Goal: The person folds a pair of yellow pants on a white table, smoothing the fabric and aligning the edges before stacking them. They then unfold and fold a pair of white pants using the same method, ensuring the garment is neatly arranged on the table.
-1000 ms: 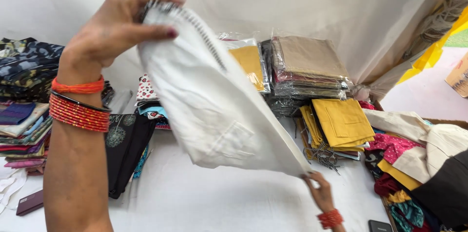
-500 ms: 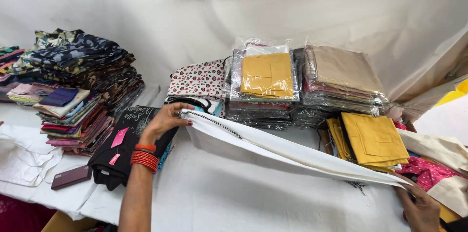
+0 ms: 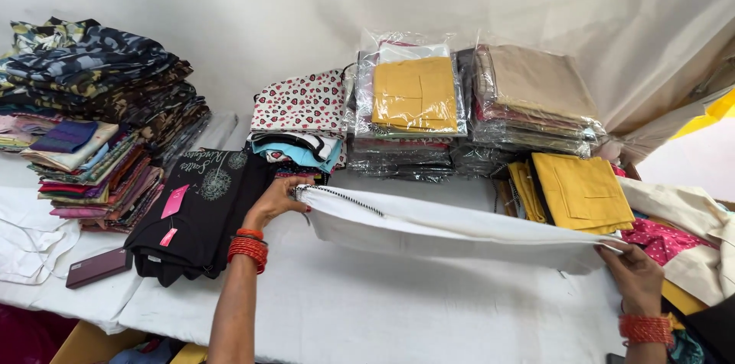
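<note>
The white garment (image 3: 452,230), held high a second earlier, now lay stretched across the table (image 3: 344,310), left hand (image 3: 279,199) and right hand (image 3: 632,272) gripping its 2 ends.

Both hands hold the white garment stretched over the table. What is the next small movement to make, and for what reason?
Probably lower it flat onto the white table cover. The left hand grips the white garment at its trimmed end and the right hand grips the far end, so the cloth hangs taut just above a bare part of the table, with the black garment lying beside the left hand.
</note>
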